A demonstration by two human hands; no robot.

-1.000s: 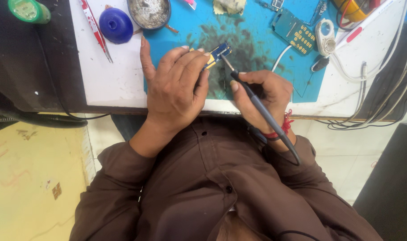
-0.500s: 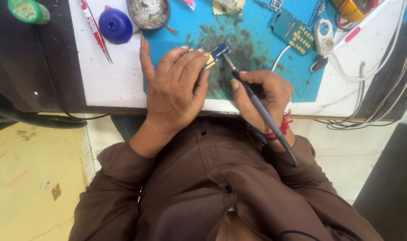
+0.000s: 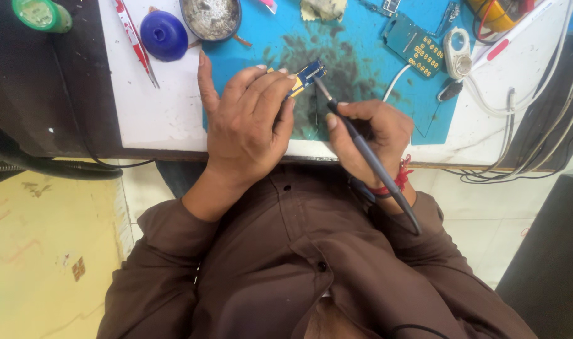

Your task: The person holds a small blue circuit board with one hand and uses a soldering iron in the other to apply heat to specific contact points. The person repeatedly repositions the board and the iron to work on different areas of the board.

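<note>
Blue circuit board (image 3: 306, 75) – left fingertips (image 3: 285, 80), soldering iron (image 3: 362, 147) touching

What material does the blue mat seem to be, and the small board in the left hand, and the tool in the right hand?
Mat: probably silicone or rubber, matt blue, dark stains in the middle.
Board, held by the left hand: looks like circuit laminate, glossy blue with yellow parts.
Tool in the right hand: dark grey handle, likely plastic; thin tip looks metallic.

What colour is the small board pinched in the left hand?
Blue with a yellow part, on the small board in the left hand; head view.
</note>
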